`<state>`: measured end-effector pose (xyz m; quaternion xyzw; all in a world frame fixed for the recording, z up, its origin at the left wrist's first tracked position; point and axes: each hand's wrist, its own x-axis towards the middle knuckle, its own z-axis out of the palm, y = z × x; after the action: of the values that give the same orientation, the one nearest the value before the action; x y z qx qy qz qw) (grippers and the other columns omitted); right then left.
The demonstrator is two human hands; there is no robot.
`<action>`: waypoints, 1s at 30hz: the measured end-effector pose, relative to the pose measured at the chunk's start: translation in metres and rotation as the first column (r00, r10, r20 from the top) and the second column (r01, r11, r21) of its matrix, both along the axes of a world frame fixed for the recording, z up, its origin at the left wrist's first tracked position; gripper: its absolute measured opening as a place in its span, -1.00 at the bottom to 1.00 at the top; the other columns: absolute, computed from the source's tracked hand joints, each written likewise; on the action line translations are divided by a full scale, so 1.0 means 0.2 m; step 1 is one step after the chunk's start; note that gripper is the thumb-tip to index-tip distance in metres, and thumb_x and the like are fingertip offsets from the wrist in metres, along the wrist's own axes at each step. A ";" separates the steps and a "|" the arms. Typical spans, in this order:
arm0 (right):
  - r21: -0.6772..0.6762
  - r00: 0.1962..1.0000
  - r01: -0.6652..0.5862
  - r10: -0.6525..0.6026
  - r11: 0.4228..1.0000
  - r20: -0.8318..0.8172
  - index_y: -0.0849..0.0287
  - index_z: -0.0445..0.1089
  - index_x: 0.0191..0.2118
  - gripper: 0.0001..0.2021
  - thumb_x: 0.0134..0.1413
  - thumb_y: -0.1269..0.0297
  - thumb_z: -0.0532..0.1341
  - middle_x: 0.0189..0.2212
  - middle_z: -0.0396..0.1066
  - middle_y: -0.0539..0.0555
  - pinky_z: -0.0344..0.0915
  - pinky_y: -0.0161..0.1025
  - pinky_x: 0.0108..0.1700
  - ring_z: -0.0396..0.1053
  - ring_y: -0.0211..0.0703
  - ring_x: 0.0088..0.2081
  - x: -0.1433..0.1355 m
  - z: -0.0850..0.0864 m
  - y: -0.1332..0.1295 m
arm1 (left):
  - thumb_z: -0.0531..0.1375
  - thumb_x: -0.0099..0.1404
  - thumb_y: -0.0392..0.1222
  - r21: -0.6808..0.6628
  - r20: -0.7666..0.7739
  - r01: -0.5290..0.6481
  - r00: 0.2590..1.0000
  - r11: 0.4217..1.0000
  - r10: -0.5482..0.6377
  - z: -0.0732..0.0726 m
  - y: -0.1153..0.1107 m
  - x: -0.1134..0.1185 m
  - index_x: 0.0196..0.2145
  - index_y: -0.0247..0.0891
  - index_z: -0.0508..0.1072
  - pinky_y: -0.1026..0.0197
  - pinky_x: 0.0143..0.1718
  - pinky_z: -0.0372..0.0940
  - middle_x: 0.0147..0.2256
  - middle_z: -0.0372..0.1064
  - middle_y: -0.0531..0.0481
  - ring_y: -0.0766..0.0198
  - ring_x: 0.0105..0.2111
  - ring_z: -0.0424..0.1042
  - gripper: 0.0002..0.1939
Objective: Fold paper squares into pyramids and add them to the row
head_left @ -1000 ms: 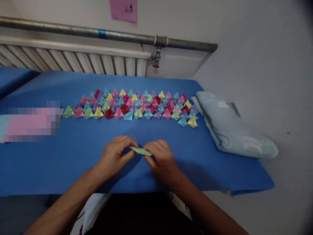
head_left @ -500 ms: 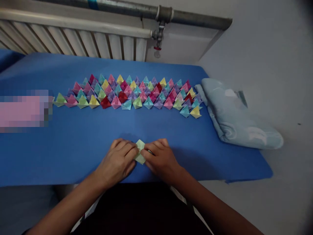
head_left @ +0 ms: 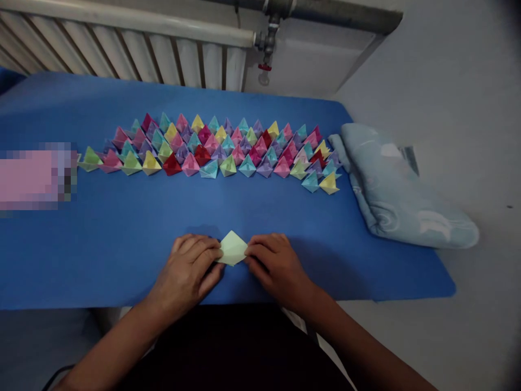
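A pale green folded paper [head_left: 232, 247], shaped like a diamond with a crease across its lower part, is held just above or on the blue table near its front edge; I cannot tell whether it touches. My left hand [head_left: 188, 265] pinches its left corner between thumb and fingers. At the right corner, my right hand [head_left: 275, 263] pinches it the same way. Beyond both hands, several rows of small folded paper boats [head_left: 228, 164] in pink, red, yellow, green, blue and purple stand close together.
The blue table [head_left: 134, 239] reaches back to a white radiator [head_left: 189, 62] with a pipe and a red-handled valve [head_left: 265, 67]. A folded light-blue blanket [head_left: 401, 187] lies at the right by the wall. On the left, a pink blurred-out object [head_left: 30, 182] sits beside the boats.
My hands have moved apart to the paper's two side corners. The paper now shows a wider, flatter diamond. The camera view has shifted slightly.
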<state>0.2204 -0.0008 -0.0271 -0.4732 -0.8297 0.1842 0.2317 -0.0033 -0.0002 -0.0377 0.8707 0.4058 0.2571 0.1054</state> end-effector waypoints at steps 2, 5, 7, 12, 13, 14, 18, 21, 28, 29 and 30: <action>-0.022 0.999 0.031 -0.032 0.999 -0.043 0.16 0.43 -0.28 -0.90 0.23 0.37 0.17 -0.22 0.48 0.08 0.17 -0.14 -0.11 0.38 -0.14 -0.20 -0.01 -0.01 0.00 | 0.12 0.38 -0.24 -0.028 0.008 -0.026 1.000 0.999 0.027 0.00 0.01 0.00 -0.19 -0.24 0.42 -0.01 -0.08 0.22 -0.16 0.47 -0.09 0.12 -0.13 0.41 -0.90; -0.027 0.994 0.088 -0.089 0.996 -0.065 0.17 0.42 -0.30 -0.92 0.21 0.39 0.18 -0.18 0.48 0.12 0.21 -0.11 -0.07 0.40 -0.10 -0.13 -0.02 -0.01 0.00 | 0.10 0.40 -0.21 -0.052 0.022 -0.092 0.995 0.994 0.093 0.00 0.01 0.00 -0.24 -0.22 0.44 -0.02 -0.10 0.24 -0.15 0.46 -0.09 0.11 -0.13 0.40 -0.88; -0.012 0.990 0.127 -0.127 0.992 -0.060 0.18 0.41 -0.32 -0.91 0.20 0.39 0.18 -0.15 0.47 0.16 0.23 -0.08 -0.06 0.40 -0.06 -0.10 -0.03 -0.02 0.00 | 0.10 0.39 -0.17 -0.066 0.028 -0.141 0.989 0.988 0.143 -0.01 0.02 0.01 -0.27 -0.22 0.44 -0.03 -0.10 0.25 -0.14 0.45 -0.10 0.09 -0.12 0.40 -0.85; 0.022 0.983 0.179 -0.178 0.984 -0.042 0.18 0.39 -0.38 -0.88 0.19 0.37 0.18 -0.10 0.46 0.21 0.27 -0.03 -0.05 0.41 0.00 -0.07 -0.05 -0.04 0.02 | 0.09 0.38 -0.12 -0.097 -0.005 -0.216 0.976 0.971 0.217 -0.02 0.03 0.03 -0.36 -0.24 0.43 -0.07 -0.11 0.26 -0.12 0.43 -0.13 0.04 -0.10 0.38 -0.78; 0.026 0.983 0.182 -0.181 0.983 -0.040 0.19 0.39 -0.39 -0.88 0.18 0.36 0.19 -0.09 0.45 0.22 0.27 -0.02 -0.04 0.40 0.01 -0.06 -0.05 -0.04 0.02 | 0.10 0.38 -0.12 -0.095 -0.012 -0.227 0.974 0.969 0.227 -0.03 0.03 0.03 -0.38 -0.25 0.43 -0.08 -0.11 0.27 -0.12 0.43 -0.15 0.03 -0.10 0.38 -0.77; 0.029 0.983 0.183 -0.182 0.983 -0.036 0.19 0.38 -0.39 -0.88 0.18 0.36 0.19 -0.08 0.45 0.23 0.28 -0.01 -0.03 0.40 0.03 -0.05 -0.05 -0.05 0.02 | 0.10 0.37 -0.11 -0.092 -0.017 -0.238 0.971 0.967 0.237 -0.03 0.04 0.04 -0.40 -0.26 0.42 -0.08 -0.10 0.27 -0.11 0.43 -0.16 0.02 -0.09 0.37 -0.76; 0.012 0.981 0.195 -0.195 0.981 -0.020 0.19 0.37 -0.42 -0.87 0.16 0.36 0.21 -0.07 0.44 0.24 0.29 0.03 -0.03 0.41 0.06 -0.05 -0.05 -0.05 0.03 | 0.11 0.36 -0.11 -0.085 -0.033 -0.261 0.965 0.962 0.259 -0.03 0.04 0.04 -0.42 -0.26 0.41 -0.09 -0.06 0.26 -0.10 0.41 -0.17 0.00 -0.06 0.36 -0.76; 0.001 0.978 0.207 -0.207 0.978 -0.024 0.19 0.36 -0.43 -0.87 0.15 0.36 0.22 -0.07 0.44 0.24 0.29 0.04 -0.03 0.41 0.07 -0.06 -0.05 -0.04 0.03 | 0.12 0.35 -0.09 -0.080 -0.058 -0.286 0.958 0.955 0.282 -0.02 0.04 0.05 -0.43 -0.26 0.41 -0.11 -0.07 0.25 -0.09 0.40 -0.18 -0.02 -0.07 0.35 -0.75; -0.014 0.978 0.205 -0.205 0.979 -0.042 0.19 0.34 -0.44 -0.87 0.13 0.37 0.24 -0.08 0.44 0.24 0.27 0.03 -0.01 0.39 0.06 -0.02 -0.06 -0.04 0.03 | 0.17 0.32 -0.05 -0.024 -0.098 -0.311 0.947 0.950 0.307 -0.03 0.03 0.04 -0.39 -0.29 0.41 -0.08 -0.13 0.24 -0.10 0.39 -0.23 -0.04 -0.11 0.34 -0.75; -0.024 0.977 0.209 -0.210 0.978 -0.033 0.19 0.34 -0.43 -0.87 0.13 0.37 0.25 -0.08 0.44 0.24 0.27 0.02 0.00 0.39 0.06 -0.02 -0.06 -0.04 0.03 | 0.17 0.32 -0.05 0.013 -0.098 -0.314 0.944 0.949 0.314 -0.03 0.03 0.04 -0.37 -0.29 0.42 -0.06 -0.15 0.24 -0.10 0.39 -0.23 -0.03 -0.12 0.34 -0.76; -0.033 0.976 0.215 -0.216 0.976 -0.022 0.19 0.33 -0.43 -0.88 0.12 0.37 0.26 -0.07 0.43 0.25 0.26 0.03 0.00 0.39 0.07 -0.02 -0.06 -0.04 0.03 | 0.16 0.34 -0.07 0.059 -0.098 -0.303 0.947 0.951 0.307 -0.03 0.02 0.05 -0.34 -0.28 0.43 -0.03 -0.17 0.23 -0.11 0.40 -0.22 -0.02 -0.13 0.34 -0.78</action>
<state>0.2092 0.0050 -0.0353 -0.5614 -0.7677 0.1767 0.2536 0.0062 0.0047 -0.0431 0.8119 0.5348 0.2327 0.0237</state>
